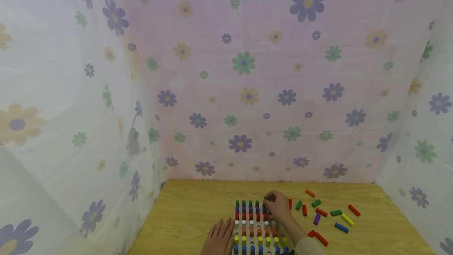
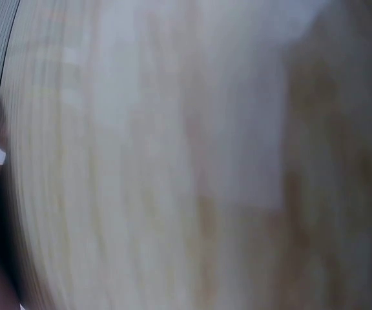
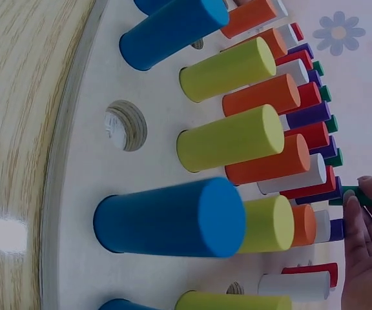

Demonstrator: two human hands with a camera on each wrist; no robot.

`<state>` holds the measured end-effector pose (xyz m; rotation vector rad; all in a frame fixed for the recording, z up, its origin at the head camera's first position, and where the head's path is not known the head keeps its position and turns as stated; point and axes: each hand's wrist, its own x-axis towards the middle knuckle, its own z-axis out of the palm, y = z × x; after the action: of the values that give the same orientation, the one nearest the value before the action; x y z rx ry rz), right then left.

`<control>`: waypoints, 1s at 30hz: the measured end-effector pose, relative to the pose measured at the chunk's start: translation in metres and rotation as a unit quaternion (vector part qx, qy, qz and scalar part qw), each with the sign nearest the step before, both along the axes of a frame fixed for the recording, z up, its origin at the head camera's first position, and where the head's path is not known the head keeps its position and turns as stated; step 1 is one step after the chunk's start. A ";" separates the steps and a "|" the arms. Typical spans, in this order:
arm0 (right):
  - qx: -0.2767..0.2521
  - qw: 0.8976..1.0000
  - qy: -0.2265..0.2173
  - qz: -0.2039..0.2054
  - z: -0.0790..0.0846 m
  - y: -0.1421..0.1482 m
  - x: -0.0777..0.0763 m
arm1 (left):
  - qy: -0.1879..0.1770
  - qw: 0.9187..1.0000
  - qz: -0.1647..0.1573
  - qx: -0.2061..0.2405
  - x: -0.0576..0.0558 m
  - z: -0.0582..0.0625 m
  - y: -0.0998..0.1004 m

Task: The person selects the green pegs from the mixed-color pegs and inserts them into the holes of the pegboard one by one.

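Note:
A pegboard (image 3: pixel 82 168) holds rows of coloured pegs, standing upright in its holes. My right hand (image 1: pixel 277 206) is at the far row and pinches a green peg (image 3: pixel 367 197) between thumb and fingers. Whether that peg's lower end is in a hole, I cannot tell. Other green pegs (image 1: pixel 243 203) stand to its left in the same row. On the board's left side my left hand (image 1: pixel 219 237) lies with straight fingers, fingertips close to the edge. The near row has blue pegs (image 3: pixel 173 219), with yellow pegs (image 3: pixel 231 139) behind them. A few holes (image 3: pixel 126 126) have no peg.
Loose pegs lie scattered on the wooden table (image 1: pixel 191 204) right of the board, among them a yellow peg (image 1: pixel 347 219), a blue peg (image 1: pixel 341 228) and a purple peg (image 1: pixel 317 219). Flowered sheets (image 1: pixel 212 78) enclose the table at the back and sides. The left wrist view is mostly blurred.

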<state>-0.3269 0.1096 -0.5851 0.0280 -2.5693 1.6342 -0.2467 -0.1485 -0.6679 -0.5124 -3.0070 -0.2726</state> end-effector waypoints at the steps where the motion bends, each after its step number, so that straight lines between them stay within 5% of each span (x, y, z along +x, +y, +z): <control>1: 0.003 1.000 0.000 0.002 0.000 0.000 0.000 | -0.001 1.000 0.000 0.003 0.000 0.000 0.000; 30: 0.092 0.993 0.065 0.035 0.006 0.003 0.001 | -0.034 0.999 0.009 0.012 0.001 0.002 0.001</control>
<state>-0.3263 0.1131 -0.5795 0.2324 -2.6351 1.3596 -0.2458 -0.1473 -0.6657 -0.4843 -3.0685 -0.3318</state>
